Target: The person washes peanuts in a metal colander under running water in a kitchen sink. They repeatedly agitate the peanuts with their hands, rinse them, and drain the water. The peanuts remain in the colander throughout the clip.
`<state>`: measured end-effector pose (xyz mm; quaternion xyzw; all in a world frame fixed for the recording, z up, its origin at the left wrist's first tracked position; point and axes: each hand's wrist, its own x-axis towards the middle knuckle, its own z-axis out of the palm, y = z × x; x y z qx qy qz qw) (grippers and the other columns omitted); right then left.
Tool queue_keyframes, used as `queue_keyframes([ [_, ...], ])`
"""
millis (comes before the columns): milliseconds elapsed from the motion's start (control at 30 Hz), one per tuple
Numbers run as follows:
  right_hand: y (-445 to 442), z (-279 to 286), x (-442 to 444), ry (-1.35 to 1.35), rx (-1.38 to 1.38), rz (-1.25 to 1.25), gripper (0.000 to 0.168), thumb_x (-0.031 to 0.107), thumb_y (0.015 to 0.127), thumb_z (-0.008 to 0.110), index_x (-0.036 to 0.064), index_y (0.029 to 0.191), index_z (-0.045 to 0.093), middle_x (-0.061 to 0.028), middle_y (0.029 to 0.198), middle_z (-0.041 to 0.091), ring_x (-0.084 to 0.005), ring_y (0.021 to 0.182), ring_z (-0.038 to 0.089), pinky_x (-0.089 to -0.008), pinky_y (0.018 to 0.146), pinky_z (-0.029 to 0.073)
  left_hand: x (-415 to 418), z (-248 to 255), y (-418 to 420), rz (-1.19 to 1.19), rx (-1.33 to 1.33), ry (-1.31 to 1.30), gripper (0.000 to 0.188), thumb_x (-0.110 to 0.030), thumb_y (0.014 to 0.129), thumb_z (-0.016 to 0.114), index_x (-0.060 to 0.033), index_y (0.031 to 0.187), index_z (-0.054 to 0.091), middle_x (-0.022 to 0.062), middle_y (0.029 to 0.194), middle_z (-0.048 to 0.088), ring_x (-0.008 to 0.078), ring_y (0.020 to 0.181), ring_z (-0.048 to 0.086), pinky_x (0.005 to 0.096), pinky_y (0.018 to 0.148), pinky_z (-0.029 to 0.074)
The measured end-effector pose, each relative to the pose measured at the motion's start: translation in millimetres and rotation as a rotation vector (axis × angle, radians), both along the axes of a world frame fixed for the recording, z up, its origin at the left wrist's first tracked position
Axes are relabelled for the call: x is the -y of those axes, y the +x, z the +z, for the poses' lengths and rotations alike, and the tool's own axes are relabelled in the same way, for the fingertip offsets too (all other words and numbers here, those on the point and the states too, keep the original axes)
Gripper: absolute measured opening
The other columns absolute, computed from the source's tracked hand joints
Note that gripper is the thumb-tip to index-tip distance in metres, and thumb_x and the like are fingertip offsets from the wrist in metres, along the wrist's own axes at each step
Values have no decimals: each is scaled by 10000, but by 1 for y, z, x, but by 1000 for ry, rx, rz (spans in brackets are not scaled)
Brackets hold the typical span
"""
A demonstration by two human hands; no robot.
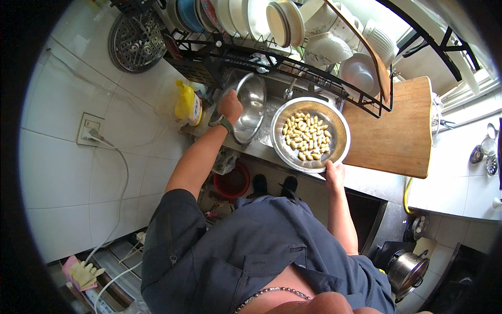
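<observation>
My right hand (334,176) grips the near rim of a round stainless steel basin (340,117), thumb on the edge. Inside it lie many unshelled peanuts (306,135), spread over the bottom. The basin is above the right side of the sink and the counter edge. My left hand (230,106) is closed on the left rim of a second stainless steel bowl (251,112), which is tilted on its side at the left of the sink (274,106). I see no contents in that bowl. A faucet (288,93) stands behind, between the two vessels.
A black dish rack (274,64) with plates and bowls hangs over the sink. On the right lies a wooden cutting board (388,133). A yellow bottle (189,103) stands at the left wall. Below are a red basin (232,181) and, far right, a lidded pot (406,269).
</observation>
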<state>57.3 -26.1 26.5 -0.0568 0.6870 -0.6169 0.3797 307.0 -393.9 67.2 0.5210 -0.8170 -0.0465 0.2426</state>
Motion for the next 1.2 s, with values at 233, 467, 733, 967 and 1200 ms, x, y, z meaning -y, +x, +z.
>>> queue_keyframes([
  [233, 5, 15, 6, 36, 81, 6, 324, 69, 860, 566, -46, 1162, 585, -143, 991, 670, -231, 759, 697, -353, 589, 620, -23, 34, 8, -4, 149, -80, 71, -103, 899, 529, -45, 939, 540, 183, 780, 648, 398, 727, 658, 496, 601, 525],
  [467, 7, 18, 11, 27, 113, 2, 334, 56, 870, 560, -46, 1187, 583, -167, 1015, 673, -249, 753, 707, -355, 581, 628, -46, 29, 14, -124, 276, -199, 53, -143, 946, 516, -90, 946, 506, 133, 790, 624, 352, 683, 649, 480, 557, 512],
  [733, -2, 7, 15, 107, 111, 71, 347, 51, 891, 523, -46, 1223, 552, -174, 1078, 658, -255, 868, 702, -373, 673, 640, -56, 39, 18, -262, 333, -148, 74, -143, 958, 497, -99, 1017, 493, 129, 865, 608, 380, 698, 633, 499, 577, 522],
  [967, -1, 13, 23, 108, 115, 55, 344, 34, 870, 535, -67, 1198, 556, -183, 1047, 664, -260, 812, 708, -387, 677, 642, -65, 66, 16, -191, 241, -111, 78, -98, 907, 525, -73, 981, 519, 155, 817, 623, 389, 730, 644, 484, 620, 528],
  [1200, -5, 23, 25, 96, 158, 155, 301, 31, 864, 543, -62, 1147, 582, -160, 953, 689, -246, 775, 715, -381, 663, 635, -71, 37, 32, 120, -121, 179, 160, -56, 786, 588, 16, 929, 580, 257, 897, 656, 456, 840, 626, 528, 729, 494],
])
